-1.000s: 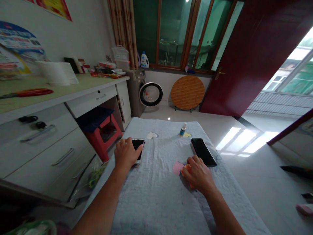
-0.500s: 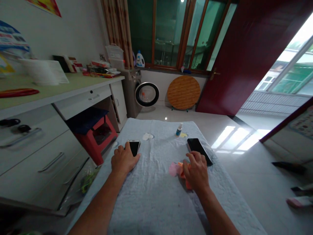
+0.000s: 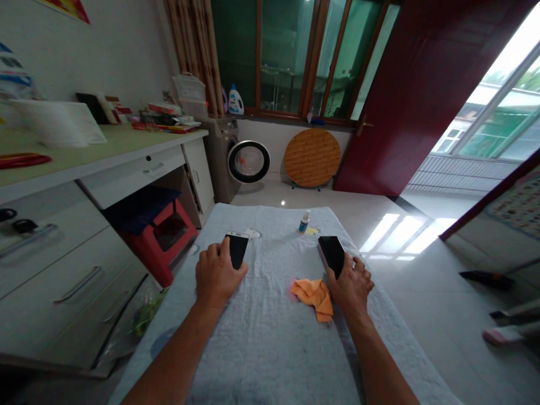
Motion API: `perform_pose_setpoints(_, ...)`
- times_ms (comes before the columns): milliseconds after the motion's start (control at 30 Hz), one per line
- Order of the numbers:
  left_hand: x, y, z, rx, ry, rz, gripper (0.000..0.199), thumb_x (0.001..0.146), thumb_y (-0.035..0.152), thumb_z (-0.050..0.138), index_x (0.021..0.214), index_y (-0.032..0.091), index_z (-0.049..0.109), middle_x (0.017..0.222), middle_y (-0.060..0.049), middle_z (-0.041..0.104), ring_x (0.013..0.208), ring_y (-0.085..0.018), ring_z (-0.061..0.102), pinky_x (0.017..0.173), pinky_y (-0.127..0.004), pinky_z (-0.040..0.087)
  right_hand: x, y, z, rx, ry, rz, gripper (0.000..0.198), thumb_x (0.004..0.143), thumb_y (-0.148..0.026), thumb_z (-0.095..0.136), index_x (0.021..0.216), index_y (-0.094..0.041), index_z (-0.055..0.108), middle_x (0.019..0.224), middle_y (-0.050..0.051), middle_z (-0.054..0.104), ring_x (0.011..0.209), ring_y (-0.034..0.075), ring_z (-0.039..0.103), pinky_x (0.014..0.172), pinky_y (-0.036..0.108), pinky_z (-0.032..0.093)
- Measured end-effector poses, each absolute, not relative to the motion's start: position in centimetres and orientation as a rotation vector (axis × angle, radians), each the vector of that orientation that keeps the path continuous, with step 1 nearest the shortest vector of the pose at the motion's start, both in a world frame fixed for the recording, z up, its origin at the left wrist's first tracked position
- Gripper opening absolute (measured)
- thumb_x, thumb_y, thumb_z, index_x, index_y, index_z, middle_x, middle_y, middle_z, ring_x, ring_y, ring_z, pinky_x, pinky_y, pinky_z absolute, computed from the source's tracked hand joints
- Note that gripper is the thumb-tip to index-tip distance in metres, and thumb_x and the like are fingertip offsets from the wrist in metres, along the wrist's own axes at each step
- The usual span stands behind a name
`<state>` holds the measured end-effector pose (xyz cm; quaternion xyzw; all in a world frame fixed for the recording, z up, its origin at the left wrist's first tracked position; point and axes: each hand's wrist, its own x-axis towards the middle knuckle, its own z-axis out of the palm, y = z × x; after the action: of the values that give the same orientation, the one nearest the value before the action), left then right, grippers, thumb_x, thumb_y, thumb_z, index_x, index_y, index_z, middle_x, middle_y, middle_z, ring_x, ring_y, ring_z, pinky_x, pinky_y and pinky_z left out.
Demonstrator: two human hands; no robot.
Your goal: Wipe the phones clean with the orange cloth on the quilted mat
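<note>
On the left of the cloth-covered table (image 3: 270, 349), my left hand (image 3: 218, 275) is closed around the lower part of a white-framed smartphone (image 3: 238, 250) with a dark screen. My right hand (image 3: 351, 284) grips the near end of a black smartphone (image 3: 332, 251), thumb on its left side and fingers over its right. Between the hands, nearer the right one, lies a crumpled orange cloth (image 3: 316, 297), touched by neither. Beyond it a small spray bottle (image 3: 304, 223) with a white cap stands upright. My palms hide the near ends of both phones.
To the left are a white desk (image 3: 139, 163) and a red stool (image 3: 175, 236) with a dark seat. Past the table's far edge stand a washing machine (image 3: 219, 157) with its round door open and a folded round wooden table (image 3: 312, 157). A dark red door (image 3: 392, 101) is at right.
My right hand has moved off the orange cloth and taken hold of the black phone, whose angle has shifted. My left hand has the white phone slightly further right and turned. The view has shifted slightly.
</note>
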<state>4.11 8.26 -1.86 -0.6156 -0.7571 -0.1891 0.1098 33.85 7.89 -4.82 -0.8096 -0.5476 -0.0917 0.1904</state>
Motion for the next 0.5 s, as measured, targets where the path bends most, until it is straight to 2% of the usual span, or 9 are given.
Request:
perform_pose_setpoints(100, 5.8, 7.9, -2.4, -1.989, -2.147, -0.753, 0.063, 0.074, 0.039, 0.061, 0.130, 0.013, 0.047, 0.111, -0.014, 0.056, 0.103, -0.031, 0.053, 0.091, -0.041, 0.042, 34.0, 7.8, -4.6, -2.132, -1.522, -0.318, 0.056, 0.081, -0.038, 0.056, 0.130, -0.012, 0.048, 0.132, 0.023, 0.043, 0.112, 0.040, 0.043, 0.087, 0.054, 0.037)
perform_pose_setpoints(167, 7.1, 7.4, -3.0, -2.117, -2.158, -0.869, 0.059, 0.075, 0.038, 0.062, 0.127, 0.015, 0.049, 0.112, -0.012, 0.056, 0.104, -0.029, 0.054, 0.094, -0.040, 0.041, 33.9, 7.5, -4.1, -1.904, -1.588, -0.314, 0.046, 0.082, -0.036, 0.054, 0.121, -0.013, 0.053, 0.127, 0.020, 0.046, 0.113, 0.036, 0.043, 0.090, 0.052, 0.038)
perform_pose_setpoints(267, 8.7, 6.8, -4.1, -2.308, -2.200, -0.850, 0.056, 0.075, 0.036, 0.062, 0.125, 0.015, 0.052, 0.109, -0.010, 0.057, 0.104, -0.027, 0.054, 0.096, -0.038, 0.040, 33.2, 6.7, -2.8, -1.538, -1.943, -0.025, 0.021, 0.087, -0.030, 0.048, 0.099, -0.017, 0.059, 0.106, 0.012, 0.053, 0.100, 0.025, 0.050, 0.088, 0.039, 0.042)
perform_pose_setpoints(333, 9.4, 6.5, -4.7, -2.362, -2.228, -0.755, 0.056, 0.074, 0.037, 0.062, 0.125, 0.014, 0.053, 0.109, -0.011, 0.056, 0.103, -0.027, 0.053, 0.095, -0.037, 0.040, 32.6, 5.9, -2.2, -1.454, -2.209, 0.189, 0.016, 0.085, -0.027, 0.051, 0.095, -0.020, 0.061, 0.102, 0.009, 0.053, 0.094, 0.022, 0.050, 0.085, 0.036, 0.043)
perform_pose_setpoints(400, 9.8, 6.4, -5.1, -2.374, -2.246, -0.676, 0.057, 0.074, 0.037, 0.061, 0.126, 0.014, 0.053, 0.110, -0.012, 0.055, 0.104, -0.028, 0.052, 0.096, -0.037, 0.039, 32.1, 5.2, -2.1, -1.470, -2.377, 0.287, 0.025, 0.076, -0.022, 0.057, 0.100, -0.023, 0.063, 0.109, 0.009, 0.053, 0.098, 0.024, 0.049, 0.087, 0.038, 0.041)
perform_pose_setpoints(500, 9.9, 6.4, -5.4, -2.367, -2.276, -0.588, 0.060, 0.076, 0.040, 0.060, 0.129, 0.014, 0.051, 0.113, -0.012, 0.054, 0.106, -0.028, 0.051, 0.097, -0.037, 0.038, 31.9, 4.6, -2.7, -1.527, -2.476, 0.334, 0.054, 0.063, -0.011, 0.058, 0.114, -0.028, 0.061, 0.118, 0.009, 0.051, 0.105, 0.028, 0.046, 0.090, 0.043, 0.038)
